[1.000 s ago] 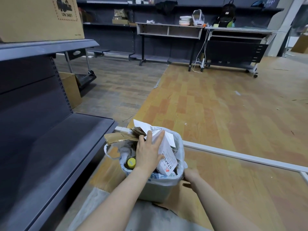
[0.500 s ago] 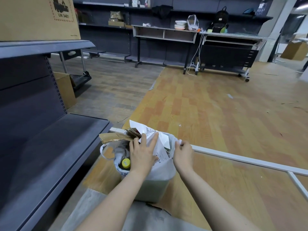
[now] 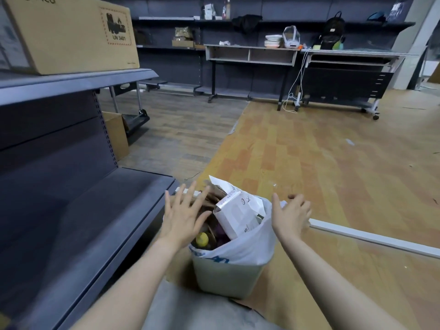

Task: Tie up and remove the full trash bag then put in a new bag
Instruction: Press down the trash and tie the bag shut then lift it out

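Observation:
A pale green trash bin [image 3: 226, 275] stands on the floor right in front of me, lined with a white plastic bag [image 3: 247, 246]. The bag overflows with a white carton [image 3: 235, 215], brown cardboard [image 3: 212, 198] and a yellow bottle cap [image 3: 202, 238]. My left hand [image 3: 183, 215] is spread flat with fingers apart over the cardboard at the bin's left rim. My right hand [image 3: 289, 216] is at the bag's right edge, fingers curled loosely and apart; whether it touches the plastic I cannot tell.
A dark grey metal shelf unit [image 3: 83, 210] runs close along the bin's left, with a large cardboard box [image 3: 71, 32] on its upper shelf. A white floor rail [image 3: 371, 239] lies to the right. Desks and shelves line the far wall across wooden floor.
My left hand has slid from the white carton leftwards onto the cardboard. My right hand rose from the bin's lower right side to the bag's top edge, and the bag's right side is pulled up.

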The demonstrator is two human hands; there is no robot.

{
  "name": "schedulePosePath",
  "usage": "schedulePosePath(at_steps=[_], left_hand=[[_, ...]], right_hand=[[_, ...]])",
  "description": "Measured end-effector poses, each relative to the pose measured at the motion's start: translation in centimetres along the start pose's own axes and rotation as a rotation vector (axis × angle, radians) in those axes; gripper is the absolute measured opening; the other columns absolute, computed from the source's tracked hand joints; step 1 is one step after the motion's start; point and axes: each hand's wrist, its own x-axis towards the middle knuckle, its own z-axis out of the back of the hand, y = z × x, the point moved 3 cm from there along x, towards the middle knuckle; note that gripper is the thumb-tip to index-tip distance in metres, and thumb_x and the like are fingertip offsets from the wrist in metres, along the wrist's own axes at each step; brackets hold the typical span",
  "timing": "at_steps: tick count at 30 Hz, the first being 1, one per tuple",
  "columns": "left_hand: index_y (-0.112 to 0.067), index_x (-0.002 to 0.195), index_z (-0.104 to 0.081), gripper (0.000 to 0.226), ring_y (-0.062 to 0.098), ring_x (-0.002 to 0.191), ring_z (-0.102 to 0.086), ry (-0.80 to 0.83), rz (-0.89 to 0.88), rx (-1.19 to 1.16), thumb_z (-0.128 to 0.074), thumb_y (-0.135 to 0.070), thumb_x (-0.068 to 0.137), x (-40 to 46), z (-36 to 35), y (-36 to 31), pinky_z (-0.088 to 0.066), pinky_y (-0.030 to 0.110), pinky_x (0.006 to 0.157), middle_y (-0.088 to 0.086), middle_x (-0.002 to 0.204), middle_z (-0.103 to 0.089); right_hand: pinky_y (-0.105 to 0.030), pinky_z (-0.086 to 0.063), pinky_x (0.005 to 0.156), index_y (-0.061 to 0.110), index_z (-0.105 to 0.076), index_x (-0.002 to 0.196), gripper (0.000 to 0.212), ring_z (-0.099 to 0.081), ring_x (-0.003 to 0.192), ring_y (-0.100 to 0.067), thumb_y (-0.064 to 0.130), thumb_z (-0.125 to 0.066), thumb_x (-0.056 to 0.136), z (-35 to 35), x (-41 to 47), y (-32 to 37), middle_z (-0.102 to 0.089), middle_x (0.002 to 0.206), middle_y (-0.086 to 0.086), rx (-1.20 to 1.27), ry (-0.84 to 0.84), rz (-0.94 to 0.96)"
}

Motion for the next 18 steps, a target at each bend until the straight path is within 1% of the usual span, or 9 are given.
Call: schedulePosePath(at_steps=[3,5,8,10,12,13,15,16,18], left_hand=[[-0.021,0.137,-0.04,0.063,0.032,0.123,-0.047,-0.084,-0.035,0.011,-0.004,-0.054,0.097,-0.5,-0.1,2.4,-0.035,0.062,0.1,0.011,0.136,-0.054],[-0.013,0.129,-0.043,0.064,0.028,0.114,-0.043,-0.186,-0.179,-0.016,-0.006,-0.055,0.097,-1.2,-0.3,2.5,-0.033,0.052,0.102,0.011,0.128,-0.047],[-0.011,0.107,-0.046,0.055,0.026,0.097,-0.043,-0.265,-0.481,0.05,-0.019,-0.057,0.095,-1.9,-0.5,1.3,-0.032,0.037,0.085,0.009,0.11,-0.042],[-0.012,0.095,-0.049,0.053,0.024,0.085,-0.046,-0.225,-0.599,0.05,-0.032,-0.061,0.087,-1.7,-0.5,0.3,-0.033,0.034,0.076,0.006,0.099,-0.048],[-0.014,0.081,-0.054,0.054,0.02,0.07,-0.047,-0.17,-0.706,0.011,-0.038,-0.066,0.083,-1.7,-0.6,-1.0,-0.031,0.03,0.066,0.002,0.081,-0.055],[-0.015,0.075,-0.055,0.055,0.018,0.066,-0.048,-0.131,-0.751,0.001,-0.04,-0.068,0.081,-1.8,-0.9,-1.6,-0.031,0.028,0.063,-0.001,0.074,-0.055],[-0.02,0.066,-0.056,0.051,0.014,0.062,-0.05,-0.025,-0.842,0.031,-0.049,-0.069,0.076,-2.4,-2.0,-2.6,-0.035,0.025,0.057,-0.006,0.067,-0.055],[-0.021,0.063,-0.057,0.044,0.012,0.06,-0.052,0.035,-0.882,0.058,-0.059,-0.064,0.072,-2.6,-2.7,-2.9,-0.038,0.023,0.054,-0.008,0.064,-0.055],[-0.023,0.055,-0.056,0.032,0.011,0.056,-0.053,0.124,-0.911,0.092,-0.079,-0.044,0.062,-3.1,-3.5,-3.0,-0.039,0.019,0.048,-0.01,0.057,-0.055]], right_hand=[[-0.049,-0.03,0.103,0.008,-0.046,0.125,0.055,-0.035,0.128,-0.034,0.046,-0.055,0.087,-0.5,2.1,0.6,-0.042,0.133,-0.018,-0.107,0.084,0.039],[-0.047,-0.03,0.104,0.01,-0.05,0.124,0.053,-0.038,0.129,-0.034,0.046,-0.056,0.086,-1.2,4.3,0.5,-0.048,0.129,-0.018,-0.076,0.231,-0.061],[-0.038,-0.04,0.085,0.006,-0.054,0.107,0.036,-0.052,0.102,-0.031,0.036,-0.056,0.087,-1.8,6.9,0.1,-0.053,0.102,-0.013,-0.039,0.414,-0.153],[-0.031,-0.038,0.074,-0.004,-0.053,0.112,0.031,-0.049,0.087,-0.024,0.021,-0.054,0.092,-1.9,7.1,0.1,-0.053,0.096,-0.009,-0.009,0.523,-0.157],[-0.026,-0.036,0.068,0.001,-0.053,0.086,0.013,-0.043,0.068,-0.018,0.012,-0.058,0.088,-2.2,6.2,-0.3,-0.053,0.076,-0.003,-0.11,0.707,-0.175],[-0.022,-0.038,0.064,0.007,-0.051,0.077,0.018,-0.041,0.063,-0.015,0.018,-0.065,0.078,-2.9,5.6,-0.4,-0.054,0.068,-0.002,-0.288,0.821,-0.135],[-0.012,-0.039,0.055,0.024,-0.055,0.09,0.023,-0.047,0.071,-0.012,0.031,-0.066,0.071,-4.7,4.4,-1.0,-0.064,0.082,0.003,-0.497,0.975,-0.158],[-0.013,-0.038,0.054,0.027,-0.056,0.094,0.018,-0.048,0.07,-0.011,0.023,-0.063,0.078,-5.5,4.1,-1.2,-0.063,0.087,0.001,-0.526,0.926,-0.15],[-0.02,-0.039,0.051,0.016,-0.046,0.069,0.019,-0.045,0.057,-0.017,0.005,-0.061,0.067,-6.2,4.3,-1.6,-0.05,0.062,-0.003,-0.427,0.89,-0.153]])
